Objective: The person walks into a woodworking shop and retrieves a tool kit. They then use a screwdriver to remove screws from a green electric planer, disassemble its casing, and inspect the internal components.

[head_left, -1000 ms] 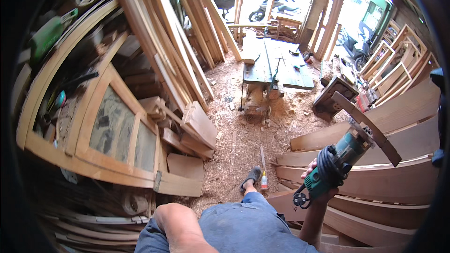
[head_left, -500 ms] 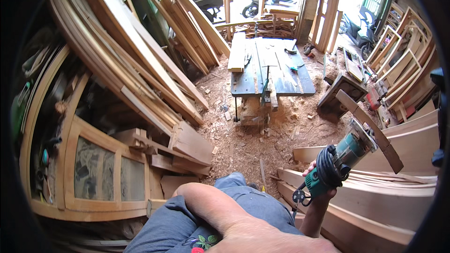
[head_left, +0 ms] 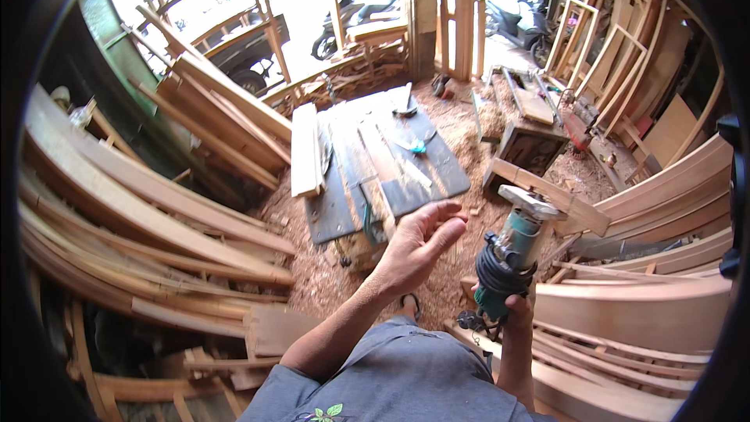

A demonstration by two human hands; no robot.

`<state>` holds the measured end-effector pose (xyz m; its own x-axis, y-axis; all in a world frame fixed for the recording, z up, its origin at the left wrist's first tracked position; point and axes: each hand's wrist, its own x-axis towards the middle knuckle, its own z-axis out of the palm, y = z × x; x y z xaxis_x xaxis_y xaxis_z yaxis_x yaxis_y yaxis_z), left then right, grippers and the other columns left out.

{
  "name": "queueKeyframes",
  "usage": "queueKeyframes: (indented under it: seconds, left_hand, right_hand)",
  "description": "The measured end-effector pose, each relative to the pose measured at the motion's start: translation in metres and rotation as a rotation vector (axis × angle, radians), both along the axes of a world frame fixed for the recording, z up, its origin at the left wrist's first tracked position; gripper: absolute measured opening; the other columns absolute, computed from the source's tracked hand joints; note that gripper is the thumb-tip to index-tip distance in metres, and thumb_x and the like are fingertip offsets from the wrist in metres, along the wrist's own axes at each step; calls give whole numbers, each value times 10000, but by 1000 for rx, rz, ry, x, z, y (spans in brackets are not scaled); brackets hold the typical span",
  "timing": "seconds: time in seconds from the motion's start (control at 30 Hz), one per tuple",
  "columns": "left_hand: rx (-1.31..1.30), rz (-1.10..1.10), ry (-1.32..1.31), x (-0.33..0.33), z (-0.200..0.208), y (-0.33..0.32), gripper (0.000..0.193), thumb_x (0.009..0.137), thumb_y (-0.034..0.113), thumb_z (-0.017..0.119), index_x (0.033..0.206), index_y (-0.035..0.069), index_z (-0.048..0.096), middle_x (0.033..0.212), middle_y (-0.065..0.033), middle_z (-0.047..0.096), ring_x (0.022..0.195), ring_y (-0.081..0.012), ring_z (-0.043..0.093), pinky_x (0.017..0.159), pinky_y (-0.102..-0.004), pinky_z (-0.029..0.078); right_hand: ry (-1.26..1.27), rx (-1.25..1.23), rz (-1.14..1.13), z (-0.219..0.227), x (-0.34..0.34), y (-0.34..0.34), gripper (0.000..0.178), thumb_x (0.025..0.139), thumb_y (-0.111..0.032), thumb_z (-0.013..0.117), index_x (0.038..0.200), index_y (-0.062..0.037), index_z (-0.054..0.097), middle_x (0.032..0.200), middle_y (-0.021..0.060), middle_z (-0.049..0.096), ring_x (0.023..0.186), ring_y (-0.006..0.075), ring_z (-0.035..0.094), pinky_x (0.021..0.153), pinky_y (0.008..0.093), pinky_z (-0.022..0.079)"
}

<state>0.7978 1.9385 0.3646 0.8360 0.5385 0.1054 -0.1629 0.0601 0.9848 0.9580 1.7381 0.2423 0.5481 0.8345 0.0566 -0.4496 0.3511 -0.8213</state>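
Gripping a power tool (head_left: 525,233), wrapped in cord (head_left: 506,272), in the right hand (head_left: 517,312); could snag from a loosened loop! Bearing a wooden strip (head_left: 587,216) up top, perhaps fixed, hard to tell; could knock planks (head_left: 633,310) if swung. Holding the left hand (head_left: 426,241) half-open, empty, before the table (head_left: 436,176).

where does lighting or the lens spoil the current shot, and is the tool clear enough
Head view: daylight around the motorbike blows out to white; head view: glare pales the workbench's far part; head view: boards at left look bowed near the dark rim, lower-left corner murky; head view: the power tool reads fairly clearly.
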Motion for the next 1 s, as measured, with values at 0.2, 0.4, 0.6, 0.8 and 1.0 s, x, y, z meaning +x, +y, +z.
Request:
queueKeyframes:
  seconds: [0.2, 0.4, 0.6, 0.8, 1.0]
  left_hand:
    - [148, -193, -41, 117, -41, 105, 980, 839, 537, 893, 1498, -57, 478, 1398, -225, 636, 1341, -281, 594, 1164, -420, 447]
    - [-469, 167, -215, 178, -72, 177, 497, 851, 137, 892, 1268, 42, 639, 1127, -82, 700, 1009, -191, 699, 894, -355, 589]
    - [-619, 358, -377, 182, -93, 259, 546, 886, 215, 861, 1305, 61, 546, 1088, -69, 649, 961, -199, 687, 830, -380, 625]
    - [-615, 708, -489, 178, -107, 321, 503, 913, 224, 863, 1303, 113, 566, 1143, -42, 650, 1009, -192, 692, 848, -381, 623]
    - [-489, 931, -427, 171, -109, 334, 567, 926, 354, 849, 1358, 93, 591, 1180, -45, 666, 1086, -213, 675, 986, -400, 568]
  right_hand:
    - [-302, -206, -73, 30, 65, 127, 774, 646, -54, 958, 1337, 41, 622, 1153, 133, 760, 1042, 223, 757, 972, 368, 620]
    - [-874, -386, -49, 71, 127, 196, 893, 696, -383, 1011, 1392, 26, 627, 1284, 163, 710, 1225, 252, 677, 1028, 405, 567]
    - [-717, -281, -190, 91, 206, 213, 972, 862, -753, 727, 1418, 38, 629, 1261, 151, 720, 1137, 197, 675, 1001, 351, 538]
    - [-520, -273, 30, 29, 228, 273, 1048, 933, -827, 538, 1445, 87, 564, 1246, 164, 708, 1075, 191, 699, 913, 328, 576]
    - [-552, -135, -27, 18, 245, 338, 713, 1015, -595, 644, 1324, 46, 664, 1105, 108, 702, 880, 127, 653, 759, 284, 573]
